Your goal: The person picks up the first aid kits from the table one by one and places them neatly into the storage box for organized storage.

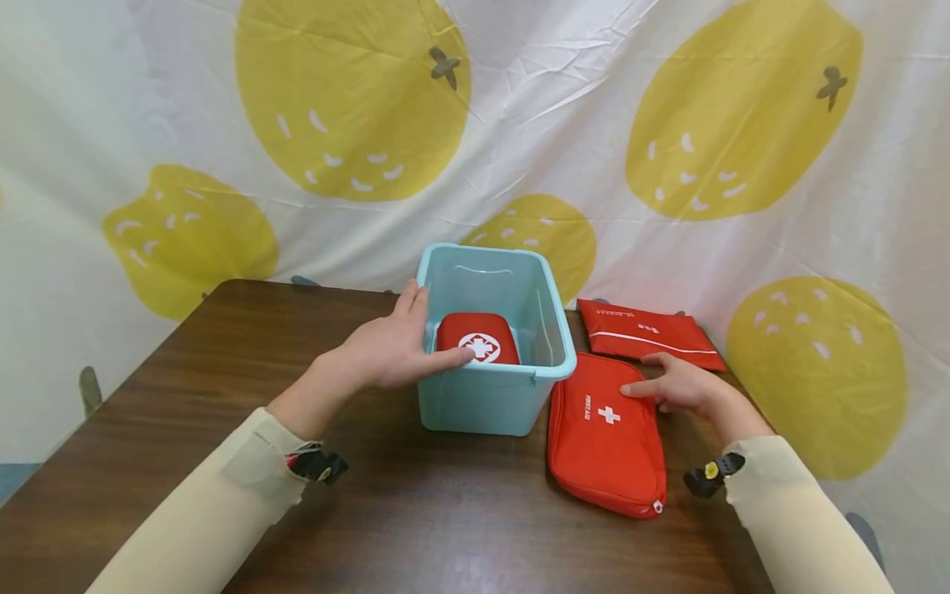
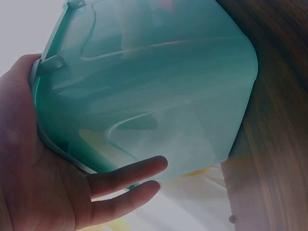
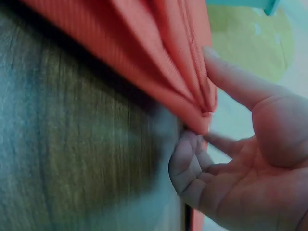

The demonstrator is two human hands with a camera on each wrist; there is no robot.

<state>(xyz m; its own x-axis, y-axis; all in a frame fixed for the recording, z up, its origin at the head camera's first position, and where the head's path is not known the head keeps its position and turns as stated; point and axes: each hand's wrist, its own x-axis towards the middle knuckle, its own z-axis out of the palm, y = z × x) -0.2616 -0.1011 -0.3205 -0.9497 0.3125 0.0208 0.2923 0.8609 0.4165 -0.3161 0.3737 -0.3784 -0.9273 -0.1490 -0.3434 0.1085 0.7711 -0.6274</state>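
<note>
A light-blue plastic bin [image 1: 475, 404] stands upright on the table, with a red case [image 1: 454, 332] bearing a white emblem inside it. My left hand [image 1: 389, 342] holds the bin at its near left corner, thumb over the front rim. In the left wrist view, two fingers [image 2: 130, 175] stretch along the bin's outer wall [image 2: 168, 96]. To the bin's right lies a flat red first-aid pouch [image 1: 601, 454] with a white cross. My right hand [image 1: 686, 386] pinches its far right edge, thumb on top. In the right wrist view, the pouch's side [image 3: 139, 62] is creased, with curled fingers [image 3: 185, 159] under its corner.
A second flat red pouch [image 1: 653, 334] with a white stripe lies behind the first-aid pouch, near the table's right edge. Dark brown wood tabletop [image 1: 356, 511] lies around the bin. A lemon-print curtain [image 1: 519, 99] hangs close behind the table.
</note>
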